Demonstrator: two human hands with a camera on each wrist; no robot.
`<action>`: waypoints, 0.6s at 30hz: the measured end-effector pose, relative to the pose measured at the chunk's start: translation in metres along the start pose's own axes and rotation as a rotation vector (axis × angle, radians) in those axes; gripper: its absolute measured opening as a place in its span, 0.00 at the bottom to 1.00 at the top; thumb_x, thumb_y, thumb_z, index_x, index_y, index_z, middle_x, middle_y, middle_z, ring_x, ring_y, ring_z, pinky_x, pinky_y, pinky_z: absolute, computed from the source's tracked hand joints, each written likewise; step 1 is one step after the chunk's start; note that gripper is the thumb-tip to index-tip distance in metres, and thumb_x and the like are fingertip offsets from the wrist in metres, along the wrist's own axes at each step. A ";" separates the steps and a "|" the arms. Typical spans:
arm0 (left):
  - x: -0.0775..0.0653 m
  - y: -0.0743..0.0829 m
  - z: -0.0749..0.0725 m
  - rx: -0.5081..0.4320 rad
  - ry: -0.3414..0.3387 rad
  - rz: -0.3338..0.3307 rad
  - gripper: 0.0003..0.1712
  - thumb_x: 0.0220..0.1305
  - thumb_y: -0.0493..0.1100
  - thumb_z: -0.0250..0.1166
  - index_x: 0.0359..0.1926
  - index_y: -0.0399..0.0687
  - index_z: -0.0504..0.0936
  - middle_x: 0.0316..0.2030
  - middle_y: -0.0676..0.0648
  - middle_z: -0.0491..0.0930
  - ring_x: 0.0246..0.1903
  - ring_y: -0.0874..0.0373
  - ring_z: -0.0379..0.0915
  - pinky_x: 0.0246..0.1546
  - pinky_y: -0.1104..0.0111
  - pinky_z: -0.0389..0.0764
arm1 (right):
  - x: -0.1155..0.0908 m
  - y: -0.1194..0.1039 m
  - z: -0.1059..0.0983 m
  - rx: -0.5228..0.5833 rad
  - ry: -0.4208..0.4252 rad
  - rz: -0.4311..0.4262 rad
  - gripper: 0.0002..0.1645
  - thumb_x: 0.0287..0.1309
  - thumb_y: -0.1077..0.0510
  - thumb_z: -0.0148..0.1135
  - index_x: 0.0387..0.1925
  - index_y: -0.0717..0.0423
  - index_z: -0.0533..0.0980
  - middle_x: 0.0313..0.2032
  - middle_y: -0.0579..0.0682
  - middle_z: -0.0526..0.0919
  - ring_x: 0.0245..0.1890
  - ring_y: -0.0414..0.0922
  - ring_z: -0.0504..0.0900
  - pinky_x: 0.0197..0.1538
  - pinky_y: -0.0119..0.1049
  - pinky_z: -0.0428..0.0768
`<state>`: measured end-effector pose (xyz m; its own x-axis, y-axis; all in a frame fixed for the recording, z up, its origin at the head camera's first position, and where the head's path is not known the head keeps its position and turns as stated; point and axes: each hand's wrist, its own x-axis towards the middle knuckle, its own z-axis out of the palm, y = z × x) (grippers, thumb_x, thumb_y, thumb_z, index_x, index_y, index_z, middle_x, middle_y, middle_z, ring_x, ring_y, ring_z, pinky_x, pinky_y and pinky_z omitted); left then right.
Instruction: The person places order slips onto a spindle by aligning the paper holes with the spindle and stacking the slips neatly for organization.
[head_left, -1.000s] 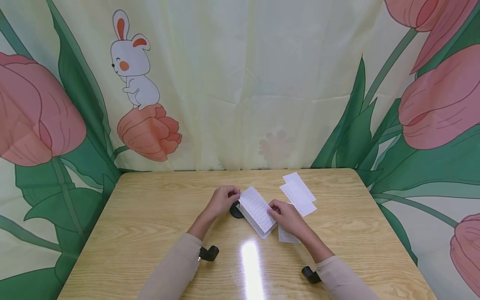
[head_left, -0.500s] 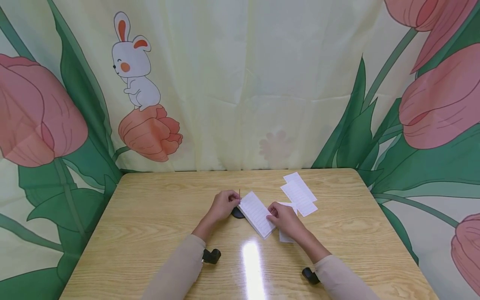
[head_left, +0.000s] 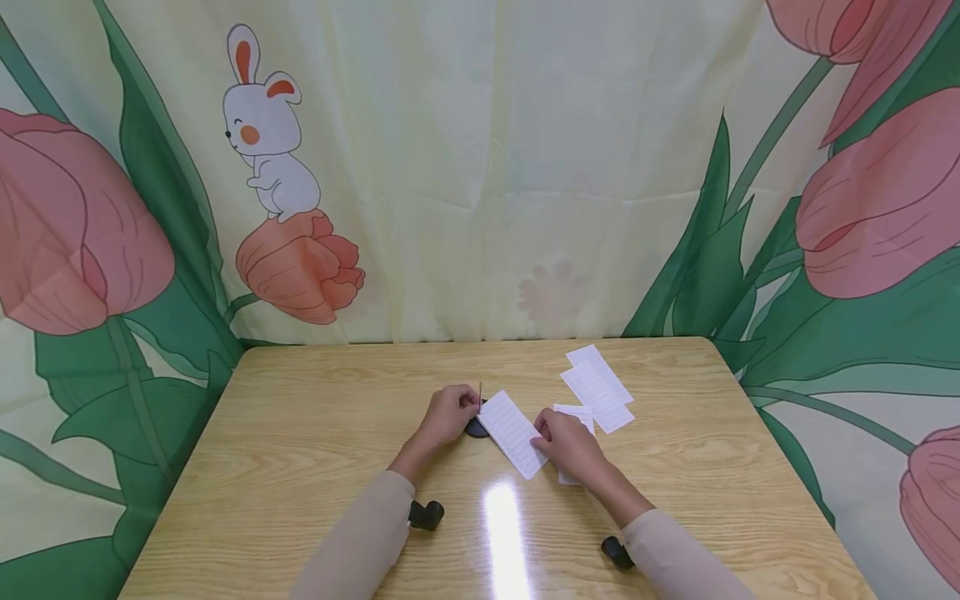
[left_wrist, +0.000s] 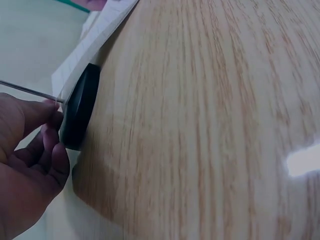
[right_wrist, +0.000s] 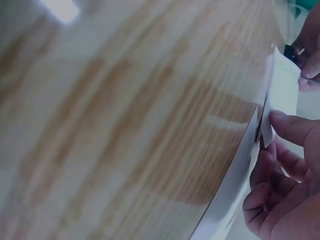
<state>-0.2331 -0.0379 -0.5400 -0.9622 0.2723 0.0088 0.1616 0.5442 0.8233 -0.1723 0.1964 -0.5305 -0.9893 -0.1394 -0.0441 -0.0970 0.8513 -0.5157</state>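
A bill spike stands on the table, with a round black base (head_left: 477,429) and a thin metal rod (head_left: 480,388). Printed paper slips (head_left: 514,433) have their left corner at the rod, which rises above the paper. My left hand (head_left: 448,413) pinches that corner beside the rod; the left wrist view shows its thumb and fingertips right at the rod, just over the base (left_wrist: 81,107). At the opposite end, my right hand (head_left: 568,443) pinches the slips' edge between thumb and fingers, as the right wrist view also shows. Part of the base is hidden under the paper.
Two overlapping printed slips (head_left: 597,387) lie at the back right of the wooden table (head_left: 330,417). Another slip (head_left: 576,412) lies partly under my right hand. Black wrist cameras hang at both sleeves. A curtain with tulips and a rabbit (head_left: 273,158) stands behind the table.
The top slip has come down along the rod onto the slip beneath, and more rod shows above it. My left hand has lowered with the corner; the right hand has barely moved.
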 end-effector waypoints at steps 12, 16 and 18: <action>0.000 -0.001 0.005 0.017 0.024 0.011 0.04 0.67 0.31 0.67 0.35 0.39 0.86 0.28 0.48 0.81 0.29 0.60 0.72 0.31 0.72 0.74 | 0.000 0.000 0.002 -0.042 -0.009 0.006 0.11 0.59 0.58 0.75 0.39 0.53 0.79 0.28 0.43 0.79 0.29 0.38 0.75 0.33 0.36 0.76; 0.001 -0.002 0.006 0.024 0.031 0.004 0.04 0.68 0.32 0.67 0.34 0.41 0.86 0.27 0.49 0.80 0.29 0.61 0.72 0.31 0.72 0.74 | -0.001 0.000 0.002 -0.043 -0.002 0.002 0.12 0.59 0.57 0.76 0.39 0.54 0.79 0.29 0.43 0.80 0.30 0.38 0.76 0.35 0.36 0.77; 0.001 -0.002 0.006 0.026 0.035 0.005 0.04 0.68 0.32 0.67 0.34 0.42 0.86 0.27 0.49 0.80 0.29 0.61 0.72 0.32 0.72 0.74 | -0.002 0.002 0.001 -0.026 0.013 -0.007 0.12 0.58 0.58 0.76 0.38 0.54 0.79 0.29 0.43 0.80 0.30 0.38 0.76 0.35 0.36 0.77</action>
<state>-0.2328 -0.0344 -0.5454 -0.9684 0.2472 0.0328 0.1713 0.5639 0.8079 -0.1705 0.1974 -0.5323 -0.9898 -0.1394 -0.0296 -0.1068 0.8634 -0.4932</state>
